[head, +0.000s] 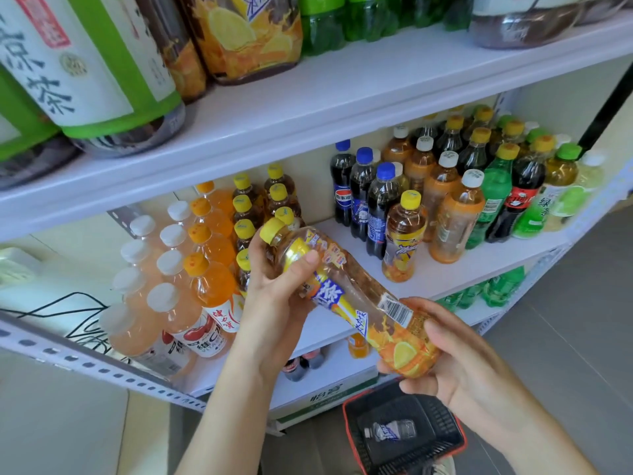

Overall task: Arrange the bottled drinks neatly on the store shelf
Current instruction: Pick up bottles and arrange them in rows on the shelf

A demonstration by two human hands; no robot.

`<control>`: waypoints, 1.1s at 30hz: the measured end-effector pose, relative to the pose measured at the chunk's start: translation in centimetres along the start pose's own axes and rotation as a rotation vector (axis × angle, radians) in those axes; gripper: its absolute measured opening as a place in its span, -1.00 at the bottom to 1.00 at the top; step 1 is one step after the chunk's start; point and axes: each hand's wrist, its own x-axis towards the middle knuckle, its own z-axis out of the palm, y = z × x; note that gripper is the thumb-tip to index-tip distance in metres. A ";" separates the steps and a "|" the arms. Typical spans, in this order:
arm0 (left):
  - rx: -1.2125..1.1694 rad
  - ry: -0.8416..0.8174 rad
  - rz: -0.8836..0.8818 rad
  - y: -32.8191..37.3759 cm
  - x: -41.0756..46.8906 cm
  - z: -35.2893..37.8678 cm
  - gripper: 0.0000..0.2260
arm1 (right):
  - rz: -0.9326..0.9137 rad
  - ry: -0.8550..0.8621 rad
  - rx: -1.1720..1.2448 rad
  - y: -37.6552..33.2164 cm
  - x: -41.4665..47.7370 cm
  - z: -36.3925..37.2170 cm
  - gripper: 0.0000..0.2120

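Observation:
I hold a yellow-capped iced tea bottle point(346, 296) tilted in front of the middle shelf point(445, 269). My left hand point(277, 282) grips its neck just under the cap. My right hand point(442, 351) grips its base. Behind it stand rows of the same yellow-capped tea bottles point(245, 217). One more tea bottle point(402, 234) stands alone near the shelf's front edge, beside the blue-capped cola bottles point(363, 197).
Pink point(164, 303) and orange drinks point(212, 269) fill the shelf's left end; brown, green and cola bottles point(479, 186) crowd the right. Large bottles point(239, 36) stand on the upper shelf. A red-rimmed black basket point(404, 433) holding a small bottle sits on the floor below my hands.

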 end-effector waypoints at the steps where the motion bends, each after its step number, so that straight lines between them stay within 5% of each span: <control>1: -0.017 -0.023 -0.003 0.1 -0.1 0.0 -0.31 | 0.026 0.002 0.035 0.1 0.0 0.1 -0.47; 7: -0.112 -0.132 -0.049 0.5 -0.3 0.0 -0.07 | 0.220 -0.136 0.108 -0.5 0.0 -0.1 -0.25; 11: -0.119 -0.181 -0.044 0.5 -0.3 0.2 -0.13 | 0.270 -0.227 0.165 -0.2 -0.1 -0.7 -0.28; 19: 0.063 0.013 0.115 0.6 -0.3 1.6 -0.49 | -0.005 -0.118 0.007 -0.5 -0.2 -0.5 -0.36; 24: 0.158 0.037 0.088 0.4 -0.2 1.9 -0.47 | -0.105 -0.013 -0.100 -0.4 -0.7 -0.5 -0.28; 29: 0.156 -0.096 -0.002 0.5 -0.3 1.4 -0.50 | -0.023 0.028 0.013 -0.2 -0.9 -0.5 -0.49; 33: 0.081 -0.169 -0.041 0.0 -0.4 1.8 -0.36 | 0.164 0.022 0.106 0.3 -0.8 -0.7 -0.36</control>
